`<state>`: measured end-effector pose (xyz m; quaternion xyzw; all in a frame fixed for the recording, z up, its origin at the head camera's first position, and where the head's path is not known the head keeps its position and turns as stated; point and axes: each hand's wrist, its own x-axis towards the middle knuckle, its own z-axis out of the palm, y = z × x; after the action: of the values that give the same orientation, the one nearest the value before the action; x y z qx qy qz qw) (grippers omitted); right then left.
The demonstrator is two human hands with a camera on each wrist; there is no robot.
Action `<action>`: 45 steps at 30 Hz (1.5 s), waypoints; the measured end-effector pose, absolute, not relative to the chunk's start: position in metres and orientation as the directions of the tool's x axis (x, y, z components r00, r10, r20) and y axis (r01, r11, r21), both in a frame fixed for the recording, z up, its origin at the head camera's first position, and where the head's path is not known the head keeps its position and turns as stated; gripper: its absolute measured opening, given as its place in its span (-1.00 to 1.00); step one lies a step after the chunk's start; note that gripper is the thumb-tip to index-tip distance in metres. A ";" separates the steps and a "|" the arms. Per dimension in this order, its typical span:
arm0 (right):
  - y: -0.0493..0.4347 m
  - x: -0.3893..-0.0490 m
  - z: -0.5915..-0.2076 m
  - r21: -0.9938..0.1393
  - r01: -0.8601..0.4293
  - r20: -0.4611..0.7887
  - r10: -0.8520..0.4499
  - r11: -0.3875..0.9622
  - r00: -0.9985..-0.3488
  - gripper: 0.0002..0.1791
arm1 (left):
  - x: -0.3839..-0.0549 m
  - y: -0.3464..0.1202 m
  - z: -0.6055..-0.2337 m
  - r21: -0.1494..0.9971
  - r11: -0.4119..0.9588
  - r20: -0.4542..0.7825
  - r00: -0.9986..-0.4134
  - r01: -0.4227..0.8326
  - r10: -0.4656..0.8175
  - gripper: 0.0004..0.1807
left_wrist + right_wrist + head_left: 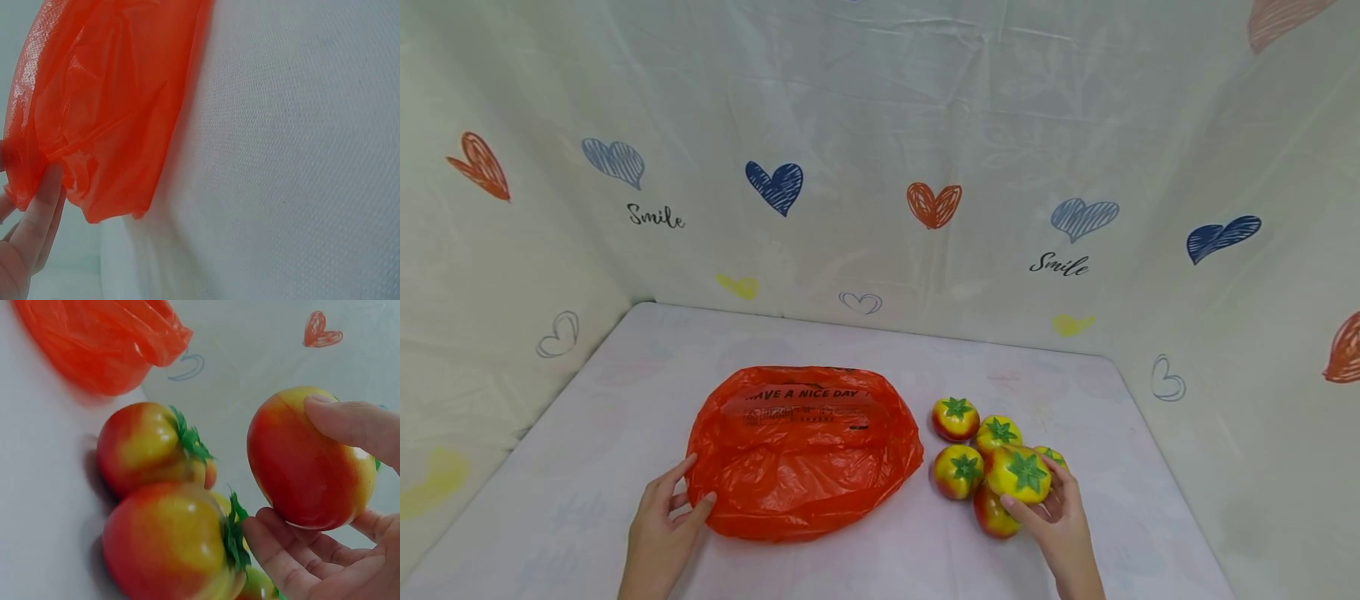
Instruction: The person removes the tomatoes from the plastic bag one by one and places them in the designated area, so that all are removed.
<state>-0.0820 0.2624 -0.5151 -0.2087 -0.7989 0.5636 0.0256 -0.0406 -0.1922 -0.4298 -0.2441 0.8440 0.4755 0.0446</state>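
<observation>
A red plastic bag [805, 483] lies spread with its mouth open, black lettering inside. My left hand [666, 521] pinches its left rim between thumb and fingers; in the left wrist view, fingers [44, 206] lie against the red film. On the right, my right hand [1060, 517] holds a red-and-yellow tomato [1011, 473] with a green star-shaped calyx. Seen from the right wrist, that tomato [306, 462] is gripped between thumb and fingers, raised above the others. Several similar tomatoes [955, 418] sit clustered under and beside this hand, right of the bag.
The table [880, 567] wears a pale cloth with faint prints. Behind and along both sides hangs a whitish curtain [865, 108] printed with hearts and the word "Smile". A narrow strip of table separates the bag from the tomato cluster.
</observation>
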 end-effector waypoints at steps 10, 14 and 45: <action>0.274 -0.073 -0.512 -0.893 0.378 -0.260 0.402 0.246 -0.878 0.15 | -0.041 -0.193 -0.430 0.784 0.430 -0.303 -0.881 -0.448 -0.365 -0.28; 0.279 -0.069 -0.510 -0.885 0.402 -0.291 0.395 0.234 -0.871 0.16 | -0.042 -0.194 -0.431 0.785 0.432 -0.303 -0.883 -0.445 -0.359 -0.28; 0.299 -0.047 -0.510 -0.807 0.543 -0.402 0.459 0.233 -0.793 0.38 | -0.042 -0.192 -0.430 0.789 0.428 -0.300 -0.885 -0.441 -0.356 -0.27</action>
<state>-0.0475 0.2989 -0.5097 -0.3195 -0.7841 0.5306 -0.0399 -0.0417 -0.1923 -0.4301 -0.2361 0.8440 0.4796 0.0438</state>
